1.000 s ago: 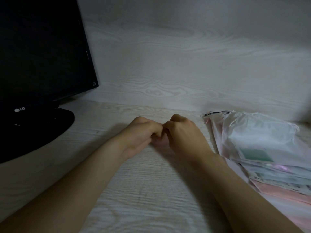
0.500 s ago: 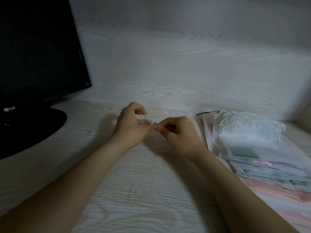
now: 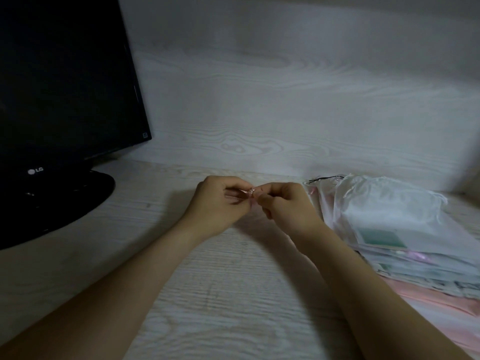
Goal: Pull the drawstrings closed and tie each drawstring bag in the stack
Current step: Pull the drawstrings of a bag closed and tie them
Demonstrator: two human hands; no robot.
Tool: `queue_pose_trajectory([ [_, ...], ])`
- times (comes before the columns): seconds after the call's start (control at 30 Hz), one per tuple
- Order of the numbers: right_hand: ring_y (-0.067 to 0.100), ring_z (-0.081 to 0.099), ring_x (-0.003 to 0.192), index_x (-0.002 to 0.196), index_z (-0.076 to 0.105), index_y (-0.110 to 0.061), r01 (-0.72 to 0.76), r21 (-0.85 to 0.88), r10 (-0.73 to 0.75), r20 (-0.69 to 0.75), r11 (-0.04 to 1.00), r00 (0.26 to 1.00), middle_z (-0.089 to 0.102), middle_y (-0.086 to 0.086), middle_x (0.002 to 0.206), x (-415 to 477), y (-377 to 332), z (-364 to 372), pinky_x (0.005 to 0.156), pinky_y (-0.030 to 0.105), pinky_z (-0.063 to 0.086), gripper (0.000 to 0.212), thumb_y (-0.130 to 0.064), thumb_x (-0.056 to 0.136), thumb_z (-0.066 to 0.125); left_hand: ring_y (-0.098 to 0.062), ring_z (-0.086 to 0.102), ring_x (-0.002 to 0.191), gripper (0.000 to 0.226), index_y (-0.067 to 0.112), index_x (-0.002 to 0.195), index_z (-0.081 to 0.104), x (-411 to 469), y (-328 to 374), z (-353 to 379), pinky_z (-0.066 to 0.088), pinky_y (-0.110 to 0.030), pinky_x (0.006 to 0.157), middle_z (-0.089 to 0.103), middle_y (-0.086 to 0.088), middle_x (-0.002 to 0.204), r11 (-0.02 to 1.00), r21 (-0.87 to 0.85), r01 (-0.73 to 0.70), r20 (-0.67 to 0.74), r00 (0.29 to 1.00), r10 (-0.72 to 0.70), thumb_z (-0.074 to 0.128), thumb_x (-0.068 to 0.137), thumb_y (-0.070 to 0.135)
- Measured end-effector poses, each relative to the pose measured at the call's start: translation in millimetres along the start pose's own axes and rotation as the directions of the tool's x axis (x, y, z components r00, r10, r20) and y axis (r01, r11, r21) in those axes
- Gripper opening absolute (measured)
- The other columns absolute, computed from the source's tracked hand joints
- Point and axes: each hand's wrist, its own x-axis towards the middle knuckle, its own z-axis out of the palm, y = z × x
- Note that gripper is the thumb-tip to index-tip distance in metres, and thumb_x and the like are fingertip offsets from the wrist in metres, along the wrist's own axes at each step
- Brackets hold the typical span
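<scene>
Two hands meet mid-desk: the left hand (image 3: 218,207) and right hand (image 3: 289,207) each pinch a thin pinkish drawstring (image 3: 250,196) between curled fingertips. The stack of bags (image 3: 394,229) lies at their three o'clock.

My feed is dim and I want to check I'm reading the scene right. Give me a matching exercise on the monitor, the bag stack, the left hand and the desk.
Things:
1. monitor
2. stack of bags
3. left hand
4. desk

Descriptions:
A. pale wood grain, under everything
B. black, screen dark, far left
C. piled at the right, white sheer bag on top
D. at centre, pinching what looks like a drawstring, fingertips meeting the right hand

Pairs: 1-B; 2-C; 3-D; 4-A
</scene>
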Motion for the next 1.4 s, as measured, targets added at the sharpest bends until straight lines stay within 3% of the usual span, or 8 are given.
queue_pose_trajectory([
  [0.13,-0.003,0.053,0.047,0.074,0.074,-0.009,0.009,0.012,-0.009,-0.010,1.000,1.000,0.060,-0.013,0.049,-1.6,-0.9,2.2,0.053,0.009,0.038,0.030,0.001,0.099,0.059,-0.011,0.079,0.086,0.014,0.019,0.091,0.081,-0.1,0.1,-0.5,0.065,-0.043,0.086,0.081,0.005,0.088,0.999,0.034,-0.008,-0.023,1.000,0.009,0.090,0.082,0.012],
  [0.33,-0.003,0.055,0.054,0.082,0.073,-0.012,0.011,-0.031,-0.013,-0.068,0.999,0.998,0.066,-0.012,0.059,-2.4,-1.4,4.5,0.057,0.014,0.041,0.025,-0.005,0.101,0.058,-0.007,0.070,0.083,0.015,0.032,0.076,0.074,3.6,0.7,-7.2,0.059,-0.035,0.078,0.071,0.010,0.094,0.983,0.183,-0.014,-0.002,1.000,0.014,0.086,0.086,0.031],
  [0.47,0.004,0.050,0.058,0.094,0.071,-0.008,0.015,-0.044,-0.018,-0.068,0.999,0.998,0.060,-0.006,0.064,-0.7,0.8,6.2,0.059,0.021,0.039,0.018,-0.012,0.104,0.057,-0.006,0.052,0.064,0.025,0.024,0.061,0.063,7.8,12.8,-8.8,0.039,-0.033,0.070,0.059,0.012,0.069,0.965,-0.034,0.259,0.117,0.960,-0.254,0.063,0.084,0.035],
  [0.67,0.002,0.048,0.056,0.087,0.071,-0.015,0.002,-0.053,-0.006,-0.074,0.999,0.997,0.060,-0.014,0.059,-0.2,-1.8,7.4,0.058,0.021,0.038,0.020,-0.016,0.104,0.059,-0.019,0.044,0.052,0.037,0.025,0.055,0.042,7.1,17.1,-14.6,0.032,-0.029,0.052,0.058,-0.007,0.066,0.863,-0.190,0.468,0.211,0.878,-0.430,0.040,0.091,0.031],
  [0.9,-0.005,0.056,0.054,0.095,0.069,-0.009,0.010,-0.044,-0.011,-0.021,0.999,1.000,0.065,-0.017,0.059,-5.0,-7.1,6.5,0.053,0.009,0.039,0.017,-0.018,0.105,0.058,-0.020,0.057,0.055,0.075,0.014,0.086,0.077,1.4,23.2,-14.9,0.043,-0.029,0.055,0.071,-0.013,0.072,0.880,-0.070,0.469,0.319,0.847,-0.426,0.032,0.105,0.071],
  [1.17,-0.004,0.055,0.053,0.091,0.070,-0.013,0.002,-0.053,-0.002,-0.004,0.999,1.000,0.066,-0.014,0.060,-5.8,-6.9,4.9,0.054,0.010,0.040,0.017,-0.015,0.104,0.059,-0.012,0.042,0.051,0.034,0.013,0.100,0.078,3.3,10.5,-17.3,0.032,-0.026,0.049,0.055,0.001,0.061,0.943,-0.051,0.328,0.325,0.898,-0.295,0.052,0.112,0.031],
  [1.27,0.004,0.055,0.060,0.091,0.075,-0.021,0.043,-0.199,-0.054,-0.046,0.979,0.997,0.070,-0.004,0.067,-0.9,-0.5,3.4,0.063,0.025,0.045,0.016,-0.026,0.100,0.063,-0.011,0.036,0.045,0.032,0.011,0.099,0.077,4.5,11.0,-16.1,0.028,-0.026,0.047,0.046,0.005,0.052,0.938,-0.002,0.348,0.260,0.905,-0.336,0.050,0.111,0.025],
  [1.4,0.003,0.050,0.048,0.097,0.077,-0.026,0.144,-0.452,-0.173,-0.024,0.880,0.985,0.052,-0.016,0.048,0.9,5.4,-0.7,0.053,0.015,0.035,0.012,-0.029,0.098,0.066,0.006,0.055,0.050,0.022,0.017,0.081,0.074,7.1,12.2,-16.7,0.040,-0.019,0.051,0.066,0.021,0.060,0.944,0.073,0.321,0.164,0.930,-0.329,0.060,0.098,0.017],
])
